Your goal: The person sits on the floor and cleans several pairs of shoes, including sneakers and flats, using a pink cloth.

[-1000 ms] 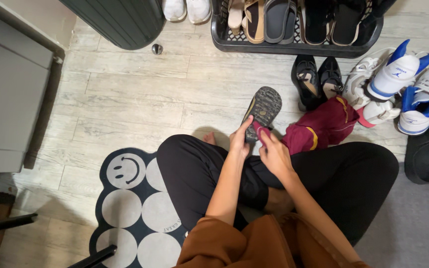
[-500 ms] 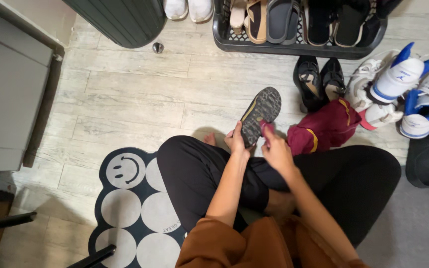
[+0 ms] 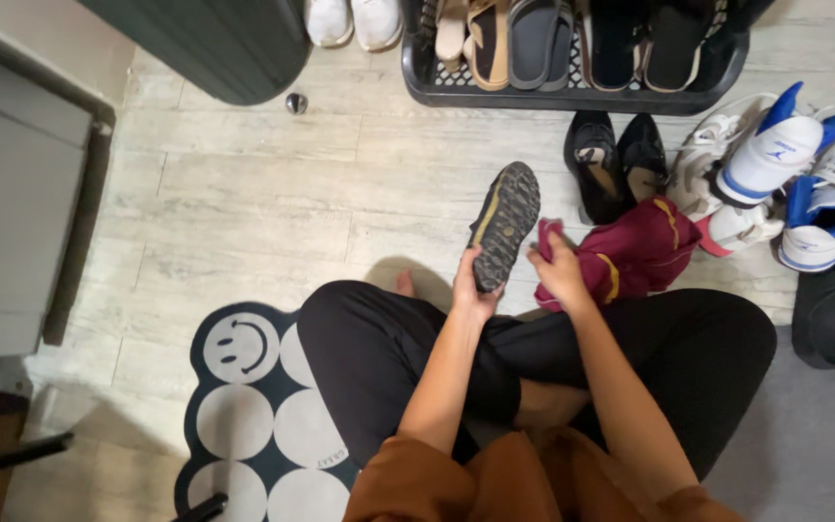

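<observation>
Our left hand (image 3: 473,293) grips a dark shoe (image 3: 504,224) by its heel, fingers wrapped tight, sole up — held above the wood floor (image 3: 263,193) in front of our crossed legs. Right hand (image 3: 561,274) pinches a maroon cloth (image 3: 640,246), fingers closed on it, just beside the shoe w/ a black shoe tray (image 3: 572,92) beyond.

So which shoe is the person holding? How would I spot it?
Start at the black shoe tray along the top, then drop to the seated person's knees. The left hand holds one shoe upright there. It alone shows its dark, dirty, bumpy sole.
</observation>
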